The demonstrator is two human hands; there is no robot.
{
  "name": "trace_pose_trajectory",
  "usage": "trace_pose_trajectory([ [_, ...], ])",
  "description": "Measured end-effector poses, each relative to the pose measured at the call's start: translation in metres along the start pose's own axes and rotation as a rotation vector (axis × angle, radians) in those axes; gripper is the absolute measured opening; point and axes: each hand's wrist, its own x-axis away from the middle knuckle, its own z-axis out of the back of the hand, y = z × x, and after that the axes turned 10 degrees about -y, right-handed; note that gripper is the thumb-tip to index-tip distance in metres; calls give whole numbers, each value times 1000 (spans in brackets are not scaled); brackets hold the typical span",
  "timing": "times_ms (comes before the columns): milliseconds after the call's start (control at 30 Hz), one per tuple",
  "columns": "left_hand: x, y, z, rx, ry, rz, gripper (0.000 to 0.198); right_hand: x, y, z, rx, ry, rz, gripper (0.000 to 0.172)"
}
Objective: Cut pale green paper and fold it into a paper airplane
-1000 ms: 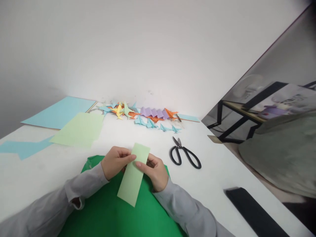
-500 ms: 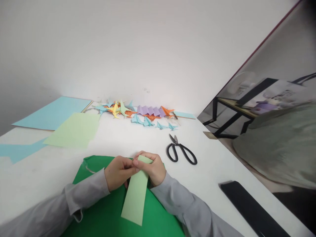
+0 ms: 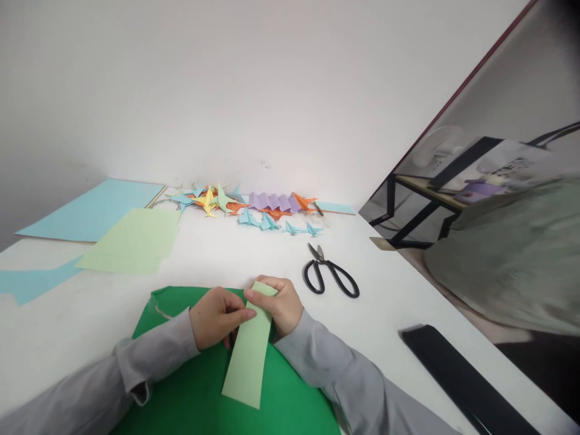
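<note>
A long strip of light green paper slants down toward me above a dark green surface. My right hand pinches its upper end, thumb on top and fingers behind. At the strip's left edge, lower down, my left hand grips it between thumb and fingers; the fingers underneath are partly hidden. Black-handled scissors lie on the white table beyond my right hand, their blades slightly apart.
Folded paper figures and a purple pleated paper lie along the wall. At left are blue sheets and a light green sheet. A long black object rests near the table's right edge. Beyond stands a shelf.
My left hand has slid slightly down the strip, away from my right fingertips. The right hand still pinches the upper end. The view has shifted a little.
</note>
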Motion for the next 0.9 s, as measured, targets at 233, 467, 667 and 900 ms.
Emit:
trace_pose_trajectory([
  [233, 2, -1, 6, -76, -62, 26, 38, -7, 2, 3, -126, 45, 30, 25],
  [467, 3, -1, 12, -226, -33, -29, 38, -19, -2, 15, -438, 237, -46, 34],
  [667, 1, -3, 15, -162, -60, 9, 31, -25, -2, 22, -545, 293, -24, 30],
  [900, 1, 0, 19, -493, -37, -163, 38, -25, -7, 23, -613, 343, -207, 30],
])
